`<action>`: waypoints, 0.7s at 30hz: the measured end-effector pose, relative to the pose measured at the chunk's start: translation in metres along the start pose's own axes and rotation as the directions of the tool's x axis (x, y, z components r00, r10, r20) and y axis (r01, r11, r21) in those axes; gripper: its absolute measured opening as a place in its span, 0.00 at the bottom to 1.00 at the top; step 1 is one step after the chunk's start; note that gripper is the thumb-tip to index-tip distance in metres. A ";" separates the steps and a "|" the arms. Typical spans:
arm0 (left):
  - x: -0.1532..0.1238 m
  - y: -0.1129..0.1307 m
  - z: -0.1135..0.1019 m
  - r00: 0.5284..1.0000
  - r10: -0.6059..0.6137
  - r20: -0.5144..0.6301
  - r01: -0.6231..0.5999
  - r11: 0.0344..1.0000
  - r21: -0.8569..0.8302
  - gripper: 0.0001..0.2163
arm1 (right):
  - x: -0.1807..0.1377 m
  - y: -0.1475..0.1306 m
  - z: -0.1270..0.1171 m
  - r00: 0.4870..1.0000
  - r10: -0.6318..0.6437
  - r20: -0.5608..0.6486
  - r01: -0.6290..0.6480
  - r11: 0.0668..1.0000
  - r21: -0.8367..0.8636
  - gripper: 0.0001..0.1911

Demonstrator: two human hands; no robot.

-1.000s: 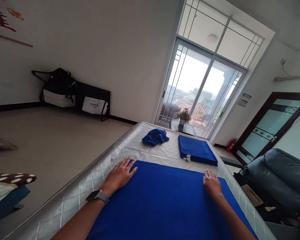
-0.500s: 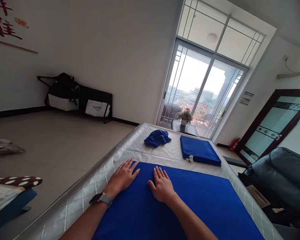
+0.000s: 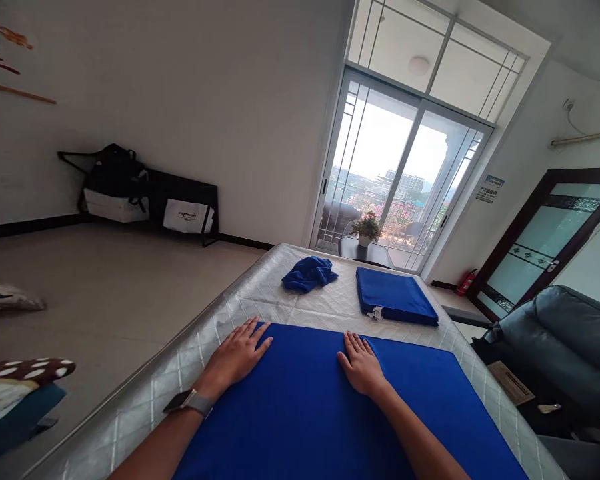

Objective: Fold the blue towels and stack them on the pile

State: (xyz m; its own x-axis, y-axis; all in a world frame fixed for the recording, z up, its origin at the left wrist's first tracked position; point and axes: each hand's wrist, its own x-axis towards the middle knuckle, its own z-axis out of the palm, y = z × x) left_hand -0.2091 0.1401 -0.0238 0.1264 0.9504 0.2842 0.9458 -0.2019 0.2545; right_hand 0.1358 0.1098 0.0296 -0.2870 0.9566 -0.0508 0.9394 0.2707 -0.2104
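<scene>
Flat and well apart from each other, the left hand (image 3: 237, 353) and the right hand (image 3: 363, 367) lie palm down on a smooth blue sheet (image 3: 300, 407), fingers straight. The left one rests over the sheet's far left corner, its thumb pointing right; the right one is near the middle of the far edge, fingertips close to that edge. A watch (image 3: 183, 401) with a grey strap sits on the left wrist. The blue sheet is spread across the near part of a silvery quilted mattress (image 3: 145, 413), running out of view at the near side, with bare mattress along its left and right. Beyond its far edge, a crumpled blue cloth (image 3: 309, 275) lies to the left and a neat blue stack (image 3: 397, 293) to the right, a white tag (image 3: 377, 312) at the stack's near left corner. Past the mattress's far end, a potted plant (image 3: 367, 229) stands on a dark small table (image 3: 365, 253) before a sliding glass door (image 3: 400, 160). Far left, a black bag (image 3: 113, 172) sits above a white box (image 3: 115, 205) by the wall. On the right are a dark sofa (image 3: 575, 340), a red fire extinguisher (image 3: 466, 283) and a brown-framed door (image 3: 540, 247). At the near left, a spotted brown cloth (image 3: 35, 370) juts in.
</scene>
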 end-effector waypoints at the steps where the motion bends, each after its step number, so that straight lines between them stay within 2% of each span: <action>1: 0.000 -0.001 0.002 1.000 -0.001 -0.004 0.001 1.000 0.005 0.29 | -0.004 0.017 -0.002 0.999 0.034 0.002 -0.034 0.999 -0.016 0.38; 7: 0.003 -0.004 0.006 1.000 0.020 -0.013 -0.020 1.000 0.017 0.29 | -0.034 0.136 -0.008 0.967 0.249 -0.056 -0.254 0.957 -0.138 0.38; 10: 0.003 -0.005 0.007 1.000 0.015 -0.013 -0.015 1.000 0.014 0.29 | -0.052 0.194 -0.015 0.920 0.380 -0.097 -0.392 0.899 -0.194 0.37; 13: 0.004 -0.006 0.010 1.000 0.008 -0.020 -0.007 1.000 0.013 0.29 | -0.067 0.239 -0.025 0.864 0.487 -0.123 -0.503 0.840 -0.204 0.36; 17: 0.005 -0.009 0.016 0.999 0.018 -0.045 -0.017 1.000 0.016 0.29 | -0.078 0.272 -0.031 0.809 0.566 -0.161 -0.588 0.779 -0.217 0.35; 21: 0.005 -0.011 0.018 0.999 0.018 -0.036 -0.018 1.000 0.016 0.29 | -0.083 0.277 -0.030 0.799 0.567 -0.199 -0.601 0.762 -0.241 0.35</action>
State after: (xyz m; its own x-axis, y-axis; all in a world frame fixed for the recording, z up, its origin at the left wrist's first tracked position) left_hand -0.2139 0.1516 -0.0420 0.1329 0.9373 0.3222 0.9480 -0.2150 0.2345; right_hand 0.4251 0.1083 0.0050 0.3409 0.9395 0.0345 0.9335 -0.3426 0.1058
